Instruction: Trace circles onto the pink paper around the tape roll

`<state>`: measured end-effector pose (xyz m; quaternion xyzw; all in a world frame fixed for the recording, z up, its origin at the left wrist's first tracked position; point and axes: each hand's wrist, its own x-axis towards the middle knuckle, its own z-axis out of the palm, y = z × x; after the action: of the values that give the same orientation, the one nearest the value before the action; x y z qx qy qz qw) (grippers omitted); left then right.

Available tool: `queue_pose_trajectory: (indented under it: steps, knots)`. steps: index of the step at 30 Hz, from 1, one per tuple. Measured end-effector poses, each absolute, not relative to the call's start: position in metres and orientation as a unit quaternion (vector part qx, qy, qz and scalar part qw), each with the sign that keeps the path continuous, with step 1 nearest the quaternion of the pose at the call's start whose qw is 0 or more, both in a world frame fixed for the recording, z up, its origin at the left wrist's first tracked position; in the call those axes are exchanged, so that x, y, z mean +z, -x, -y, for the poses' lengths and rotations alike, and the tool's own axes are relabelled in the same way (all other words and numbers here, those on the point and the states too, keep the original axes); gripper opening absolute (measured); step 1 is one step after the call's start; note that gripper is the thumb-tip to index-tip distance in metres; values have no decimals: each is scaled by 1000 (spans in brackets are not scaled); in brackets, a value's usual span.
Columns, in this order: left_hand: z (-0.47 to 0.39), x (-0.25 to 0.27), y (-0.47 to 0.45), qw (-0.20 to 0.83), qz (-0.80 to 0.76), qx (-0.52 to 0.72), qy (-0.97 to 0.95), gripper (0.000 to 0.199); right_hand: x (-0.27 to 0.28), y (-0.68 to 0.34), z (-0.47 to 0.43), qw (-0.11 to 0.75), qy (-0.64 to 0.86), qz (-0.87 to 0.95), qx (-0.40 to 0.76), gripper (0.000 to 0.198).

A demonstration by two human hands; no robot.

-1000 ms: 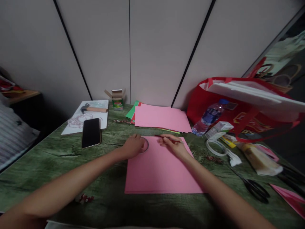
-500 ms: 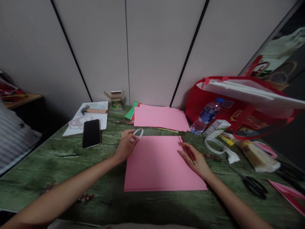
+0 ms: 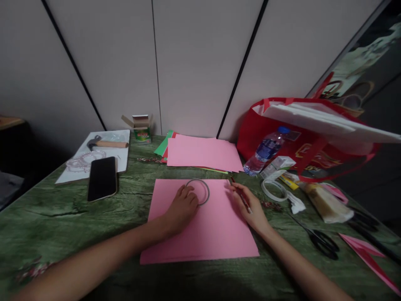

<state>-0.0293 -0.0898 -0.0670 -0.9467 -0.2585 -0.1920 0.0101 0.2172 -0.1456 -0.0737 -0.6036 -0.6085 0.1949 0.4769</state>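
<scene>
- Ring (image 3: 198, 191): thin hoop, lying flat on the pink sheet (image 3: 200, 234), in its far half, a little left of the middle.
- Left hand (image 3: 181, 209): resting on the sheet at the ring's near-left edge; fingers (image 3: 187, 193) loosely together, tips touching the rim and pressing it down. Nothing pinched.
- Right hand (image 3: 252, 207): on the sheet's right edge, fingers closed around a pencil (image 3: 239, 195).
- Pencil: long axis runs from the palm up and left; the far tip points toward the sheet's far right corner. Which end is the lead, cannot tell.
- Key relation: ring lies to the left of the pencil tip, apart from it, bare pink sheet between. Left hand is the nearer one by far, already in contact; right hand stands off to the ring's right.
- Sheet: flat on the green table (image 3: 62, 225), long side toward the person.
- Beyond: stack of pink and green paper (image 3: 203, 152) against the wall.
- Left: phone (image 3: 102, 178), face down or dark, beside a white board (image 3: 123, 144) with a hammer (image 3: 106, 144).
- Right: tape roll (image 3: 274, 190), bottle (image 3: 266, 149), red bag (image 3: 313, 142), scissors (image 3: 321, 242).
</scene>
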Motion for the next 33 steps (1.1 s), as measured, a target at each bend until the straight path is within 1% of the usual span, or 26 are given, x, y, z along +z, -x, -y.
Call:
queue_pose_trajectory:
  steps: [3,6,8,11,13,21,23,25,27,29,31,33]
  knots:
    - [84,-79,27,3,272,-184,944,8,-60,-213,125,539,596,552,223,35]
    - [80,-86,27,-20,274,-206,939,4,-53,-201,97,599,543,497,316,37]
    - [80,-88,28,-35,269,-223,936,4,-54,-190,78,623,519,455,368,42]
    - [79,-88,29,-38,265,-241,933,7,-64,-174,53,632,511,393,431,47]
    - [79,-89,30,-35,267,-252,930,7,-72,-165,41,637,510,358,454,46]
    - [75,-91,27,-92,301,-267,911,7,-94,-155,34,660,487,316,477,36]
    - [76,-89,27,-74,297,-254,917,6,-95,-158,36,667,473,313,483,35]
    - [79,-86,26,-33,286,-237,928,3,-94,-159,38,669,462,312,491,34]
    - [81,-82,23,3,261,-209,942,16,-92,-159,38,670,453,312,499,32]
    - [80,-77,19,19,227,-172,958,30,-92,-158,37,670,447,311,504,31]
    - [77,-73,13,20,191,-140,971,35,-91,-158,35,666,451,311,507,35]
    - [71,-71,9,15,171,-130,977,34,-90,-159,32,652,468,311,509,39]
